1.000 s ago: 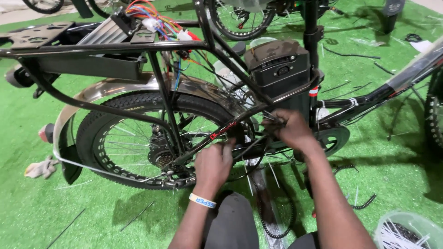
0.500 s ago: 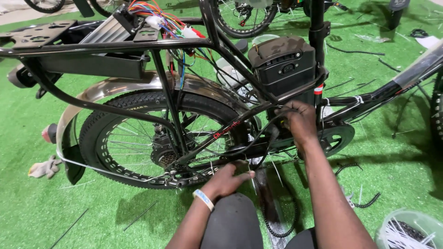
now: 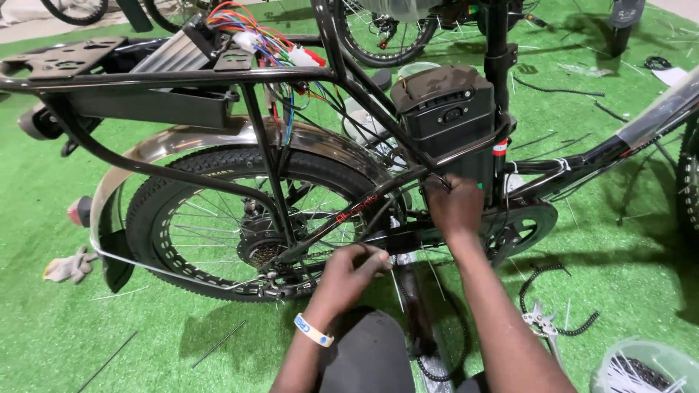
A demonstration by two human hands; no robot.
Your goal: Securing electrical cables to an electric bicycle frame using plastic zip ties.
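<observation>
A black electric bicycle stands on green turf, with its rear wheel (image 3: 211, 225) in front of me. My left hand (image 3: 349, 273), a pale band on its wrist, is pinched on a thin black strap (image 3: 384, 256) beside the lower frame tube (image 3: 328, 225). My right hand (image 3: 455, 207) is higher and to the right. It is closed around the frame tube and the cables running along it, just below the black battery box (image 3: 444, 109). A bundle of coloured wires (image 3: 255, 33) hangs loose near the rear rack (image 3: 95, 73).
A chrome fender (image 3: 175, 145) arcs over the tyre. A grey glove (image 3: 69, 266) lies on the turf at left. Small cutters (image 3: 539, 320) and a coiled black cable (image 3: 564, 298) lie at right, near a clear tub of ties (image 3: 641, 367). More bicycle wheels stand behind.
My left hand came off the frame next to the right hand, dropped a little, and now pinches the strap at the lower tube. The right hand has stayed on the frame.
</observation>
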